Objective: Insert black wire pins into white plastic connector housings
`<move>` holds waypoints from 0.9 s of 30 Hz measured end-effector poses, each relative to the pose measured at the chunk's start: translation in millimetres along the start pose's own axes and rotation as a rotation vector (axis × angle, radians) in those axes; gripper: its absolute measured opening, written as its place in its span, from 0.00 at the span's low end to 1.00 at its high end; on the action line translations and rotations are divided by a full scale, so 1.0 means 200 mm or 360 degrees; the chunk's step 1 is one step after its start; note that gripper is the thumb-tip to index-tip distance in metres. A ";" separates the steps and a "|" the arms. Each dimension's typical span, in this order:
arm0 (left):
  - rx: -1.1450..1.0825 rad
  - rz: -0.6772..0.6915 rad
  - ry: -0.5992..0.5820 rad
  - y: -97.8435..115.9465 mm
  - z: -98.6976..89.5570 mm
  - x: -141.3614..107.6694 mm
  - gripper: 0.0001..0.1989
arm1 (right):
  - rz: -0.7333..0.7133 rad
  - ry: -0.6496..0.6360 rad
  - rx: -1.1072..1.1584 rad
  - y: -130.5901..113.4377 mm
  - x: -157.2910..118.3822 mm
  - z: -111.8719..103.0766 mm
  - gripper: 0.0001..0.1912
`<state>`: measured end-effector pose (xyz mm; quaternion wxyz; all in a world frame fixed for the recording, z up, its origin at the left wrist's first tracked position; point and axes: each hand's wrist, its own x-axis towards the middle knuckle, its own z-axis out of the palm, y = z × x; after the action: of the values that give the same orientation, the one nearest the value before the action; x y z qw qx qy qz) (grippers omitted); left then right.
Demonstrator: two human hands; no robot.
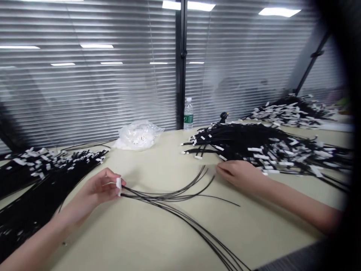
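My left hand (97,188) pinches a small white connector (119,184) at the end of several thin black wires (169,197) that fan out over the beige table (158,233). My right hand (239,174) lies palm down on the table with its fingers together. Its fingertips touch the near edge of a big pile of black cables with white labels (262,145). Nothing shows inside the right hand.
A second pile of black labelled cables (42,169) lies at the left, a third (290,109) at the far right. A clear plastic bag of white parts (138,135) and a water bottle (188,114) stand near the blinds at the back.
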<state>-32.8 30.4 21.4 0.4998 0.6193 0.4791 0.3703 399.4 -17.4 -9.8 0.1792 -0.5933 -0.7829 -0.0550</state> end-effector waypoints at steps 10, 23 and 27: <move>-0.0235 -0.0010 -0.0093 -0.02 0.17 -0.05 0.13 | -0.0452 -0.0059 0.0093 -0.44 0.18 0.05 0.15; -0.0188 0.0073 -0.0295 -0.01 0.21 -0.08 0.11 | -0.0777 -0.0176 0.0763 -0.82 0.29 0.11 0.11; -0.0134 0.0169 -0.0372 -0.03 0.20 -0.07 0.09 | -0.0721 -0.0167 0.0846 -0.85 0.30 0.11 0.08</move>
<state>-1.5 6.0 6.9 0.5575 0.6613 0.3681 0.3412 219.6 -5.2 12.7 0.2700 -0.3393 -0.8897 0.1430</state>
